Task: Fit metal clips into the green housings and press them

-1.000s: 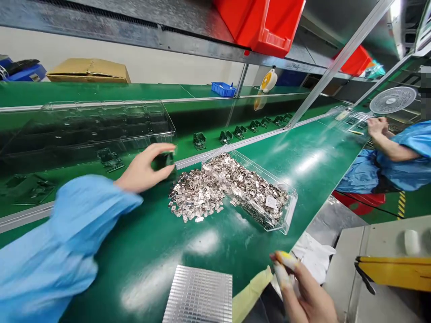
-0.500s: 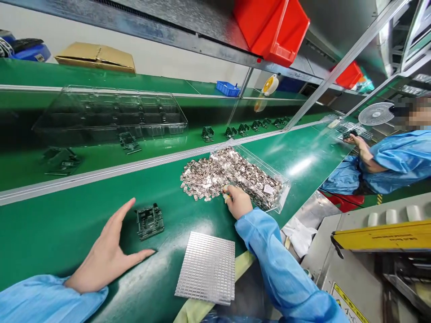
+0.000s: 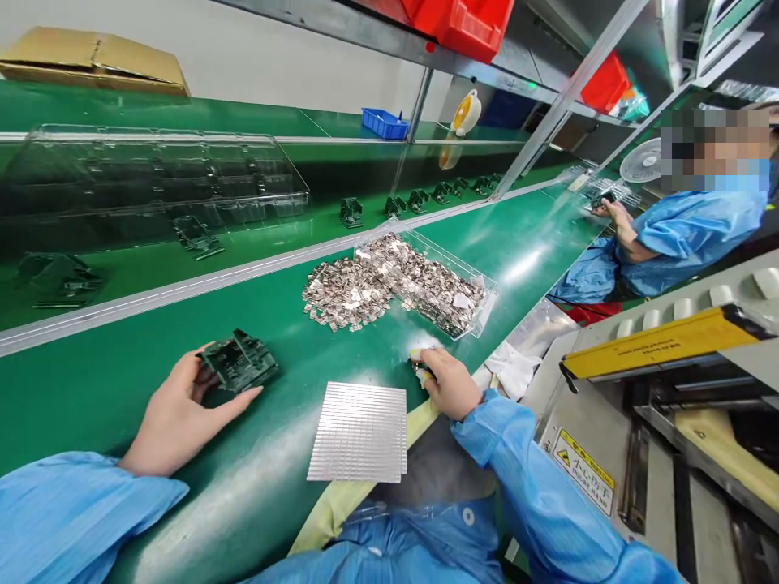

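My left hand (image 3: pixel 182 410) grips a dark green plastic frame-like part (image 3: pixel 240 363) between thumb and fingers; it is tilted just above the green bench. My right hand (image 3: pixel 454 383), with pale finger cots on the fingertips, is closed in a pinch on a small metal piece, mostly hidden by the fingers. Between the hands lies a silvery ribbed square plate (image 3: pixel 359 434) at the bench edge. Beyond my right hand, a heap of small metal pieces (image 3: pixel 344 296) spreads from a clear plastic box (image 3: pixel 485 307) lying full of the same pieces.
Several dark green parts (image 3: pixel 351 212) stand along the back behind a metal rail (image 3: pixel 273 253). A clear compartment tray (image 3: pixel 152 174) is at the back left. On the right are a machine with a yellow bar (image 3: pixel 651 345) and a co-worker in a blue smock (image 3: pixel 699 223).
My left hand has closed on the green part and tilted it up. My right hand has left the heap and come toward me, beside the ribbed plate. The view has shifted.
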A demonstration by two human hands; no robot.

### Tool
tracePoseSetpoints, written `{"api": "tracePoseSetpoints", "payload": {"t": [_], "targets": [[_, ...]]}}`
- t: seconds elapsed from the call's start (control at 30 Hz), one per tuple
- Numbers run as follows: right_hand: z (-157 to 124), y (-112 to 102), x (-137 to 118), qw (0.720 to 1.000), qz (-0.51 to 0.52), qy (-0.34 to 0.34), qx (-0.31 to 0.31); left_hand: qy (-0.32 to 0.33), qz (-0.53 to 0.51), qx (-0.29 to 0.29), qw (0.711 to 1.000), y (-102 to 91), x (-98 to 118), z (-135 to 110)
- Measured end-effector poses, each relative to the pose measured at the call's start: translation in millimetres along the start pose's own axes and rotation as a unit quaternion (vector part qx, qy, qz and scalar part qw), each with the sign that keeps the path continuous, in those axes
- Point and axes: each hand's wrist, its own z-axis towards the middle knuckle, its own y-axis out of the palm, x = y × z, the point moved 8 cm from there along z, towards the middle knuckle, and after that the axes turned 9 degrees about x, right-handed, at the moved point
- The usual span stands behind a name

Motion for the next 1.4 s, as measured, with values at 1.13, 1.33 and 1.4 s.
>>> {"api": "tracePoseSetpoints", "payload": {"t": [1.13,1.33,1.4], "targets": [[-99,-18,-26,0.836,0.360,0.297,0.288,-0.097,-0.504,-0.316,0.798,149.7,110,-97],[-79,-11,-52,0.777,0.441,0.352,0.281,-0.065,-0.515,-0.320,0.793,146.1,115,-98],[-76,-9,-56,0.793,0.403,0.357,0.284,-0.053,-0.515,-0.319,0.794,145.1,116,-98]]}}
